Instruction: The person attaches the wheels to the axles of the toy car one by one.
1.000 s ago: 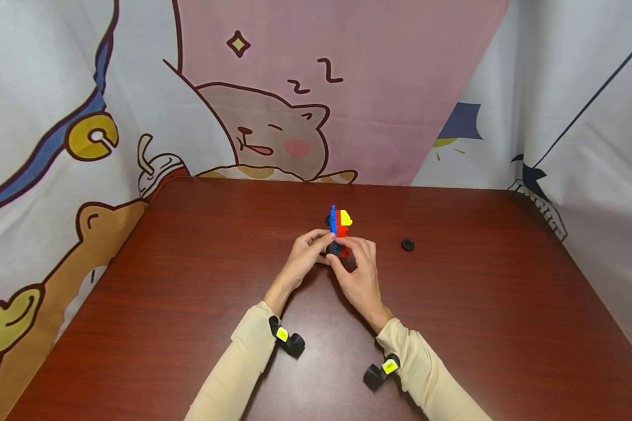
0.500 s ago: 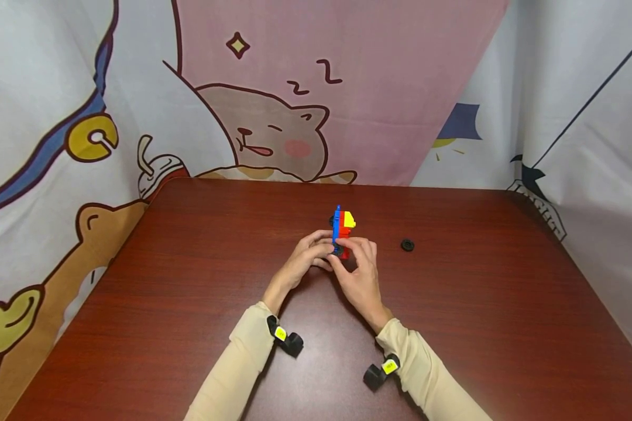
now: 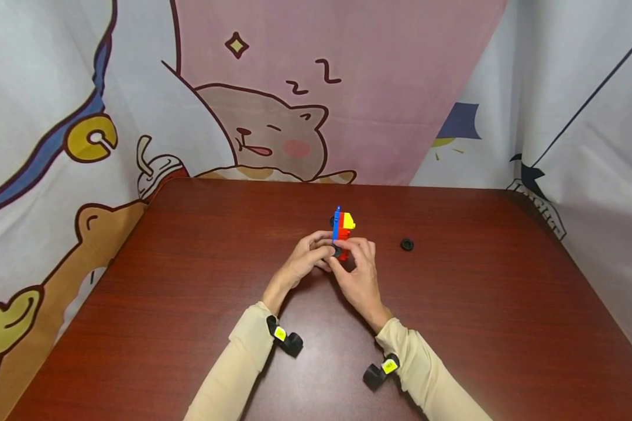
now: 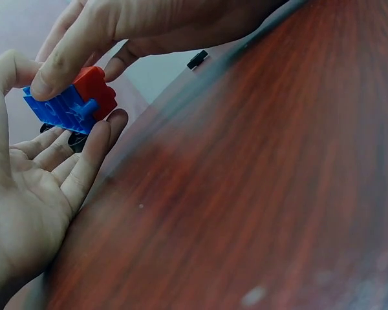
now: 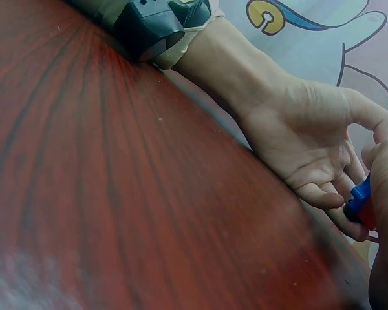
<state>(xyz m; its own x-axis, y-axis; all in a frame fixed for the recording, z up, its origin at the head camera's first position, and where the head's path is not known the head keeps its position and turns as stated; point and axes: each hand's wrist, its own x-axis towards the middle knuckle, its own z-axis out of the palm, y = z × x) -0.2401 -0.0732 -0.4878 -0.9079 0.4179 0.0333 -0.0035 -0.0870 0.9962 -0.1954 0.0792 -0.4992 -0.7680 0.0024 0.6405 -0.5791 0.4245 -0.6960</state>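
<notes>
A small toy brick car (image 3: pixel 338 231) with a blue base, red bricks and a yellow block is held on end above the table, between both hands. My left hand (image 3: pixel 299 261) grips its lower left side, the thumb over the near black wheel (image 3: pixel 337 252). From the right, my right hand (image 3: pixel 362 276) pinches the car's lower end with thumb and forefinger. In the left wrist view, the blue base (image 4: pixel 59 111) and two black wheels show beside the left fingers. Only a blue and red bit of the car (image 5: pixel 359 200) shows in the right wrist view.
A loose black wheel (image 3: pixel 407 244) lies on the brown wooden table (image 3: pixel 479 304), to the right of the hands. Printed cloth (image 3: pixel 390 105) hangs behind the table and along its sides. Each sleeved wrist wears a black camera.
The car has shifted slightly right and turned a little. Its near wheel, earlier facing up with a blue hub showing, is now mostly covered by my left thumb. The loose wheel stays put.
</notes>
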